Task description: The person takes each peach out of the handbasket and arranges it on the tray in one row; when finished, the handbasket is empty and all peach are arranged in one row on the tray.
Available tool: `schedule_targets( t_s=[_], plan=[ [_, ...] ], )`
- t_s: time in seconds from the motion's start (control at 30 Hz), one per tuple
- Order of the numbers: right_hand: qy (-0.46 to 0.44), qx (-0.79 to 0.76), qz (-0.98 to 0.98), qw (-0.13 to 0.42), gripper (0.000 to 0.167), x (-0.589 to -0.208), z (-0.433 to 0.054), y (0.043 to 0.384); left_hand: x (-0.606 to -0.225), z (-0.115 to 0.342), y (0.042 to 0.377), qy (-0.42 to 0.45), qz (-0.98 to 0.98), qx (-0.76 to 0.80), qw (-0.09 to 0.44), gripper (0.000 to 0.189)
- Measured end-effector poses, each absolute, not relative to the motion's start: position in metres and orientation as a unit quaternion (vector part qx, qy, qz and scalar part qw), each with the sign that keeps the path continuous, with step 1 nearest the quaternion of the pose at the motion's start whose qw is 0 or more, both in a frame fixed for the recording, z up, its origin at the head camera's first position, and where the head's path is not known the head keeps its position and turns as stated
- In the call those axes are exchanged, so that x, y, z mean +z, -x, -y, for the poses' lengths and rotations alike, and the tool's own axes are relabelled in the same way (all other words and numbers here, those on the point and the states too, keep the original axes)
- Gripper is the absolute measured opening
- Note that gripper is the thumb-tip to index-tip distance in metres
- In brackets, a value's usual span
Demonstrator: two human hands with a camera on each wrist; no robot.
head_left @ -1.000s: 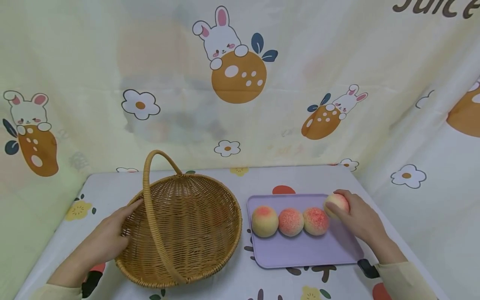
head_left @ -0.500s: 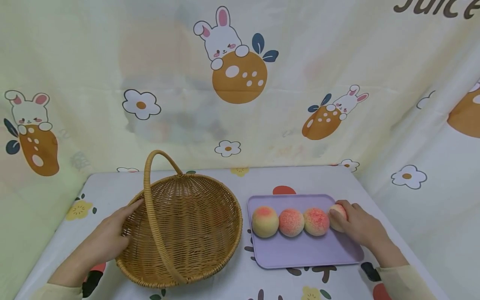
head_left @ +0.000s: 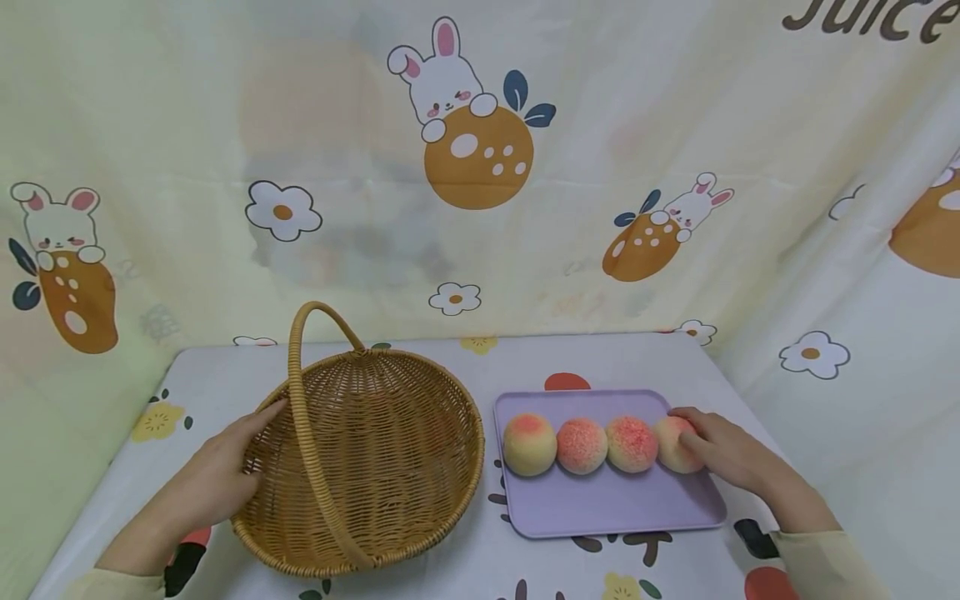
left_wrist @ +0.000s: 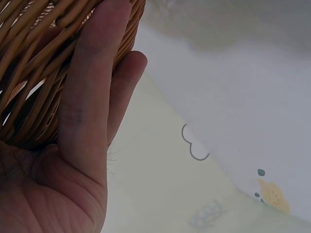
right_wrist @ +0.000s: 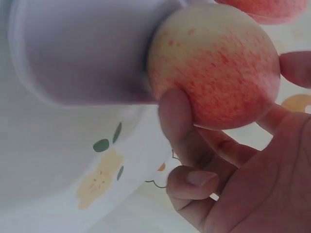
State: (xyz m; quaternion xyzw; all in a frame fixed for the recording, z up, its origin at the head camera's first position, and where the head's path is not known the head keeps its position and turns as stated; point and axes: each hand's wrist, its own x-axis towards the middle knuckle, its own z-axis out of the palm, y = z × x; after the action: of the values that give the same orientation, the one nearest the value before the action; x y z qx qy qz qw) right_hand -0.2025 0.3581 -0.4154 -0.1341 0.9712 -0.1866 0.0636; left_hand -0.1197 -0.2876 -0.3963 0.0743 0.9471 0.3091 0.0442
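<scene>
On the left of the head view, a woven wicker basket (head_left: 390, 467) with an arched handle (head_left: 307, 433) tilts its opening towards me. My left hand (head_left: 213, 471) grips its left rim, and in the left wrist view fingers (left_wrist: 87, 97) lie against the outside of the weave. To the right, a row of peaches lies on a lilac tray (head_left: 615, 508): a yellowish one (head_left: 530, 447), two redder ones (head_left: 582, 447) and a pale one at the right end (head_left: 677, 445). My right hand (head_left: 738, 458) holds that last peach between thumb and fingers, partly covering it.
A white patterned cloth (head_left: 420, 562) covers the table. Behind it hangs a cream curtain (head_left: 360, 250) printed with rabbits and fruit, and another stretch of curtain (head_left: 885, 433) runs along the right side.
My right hand has brought the peach down and slightly towards me, into line with the others on the tray, and shifted a little right. The left hand and basket have stayed put.
</scene>
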Motion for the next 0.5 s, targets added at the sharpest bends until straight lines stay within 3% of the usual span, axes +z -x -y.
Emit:
schedule_targets(
  t_s=[0.23,0.5],
  plan=[
    [0.134,-0.183,-0.971,0.078,0.05,-0.412,-0.36,0.203,-0.395,0.288,0.12,-0.072,-0.948,0.306,0.046,0.089],
    [0.077,-0.127,-0.986,0.079,0.073,-0.405,-0.36,0.203,-0.395,0.29,0.122,-0.074,-0.947,0.308,0.055,0.09]
  ],
)
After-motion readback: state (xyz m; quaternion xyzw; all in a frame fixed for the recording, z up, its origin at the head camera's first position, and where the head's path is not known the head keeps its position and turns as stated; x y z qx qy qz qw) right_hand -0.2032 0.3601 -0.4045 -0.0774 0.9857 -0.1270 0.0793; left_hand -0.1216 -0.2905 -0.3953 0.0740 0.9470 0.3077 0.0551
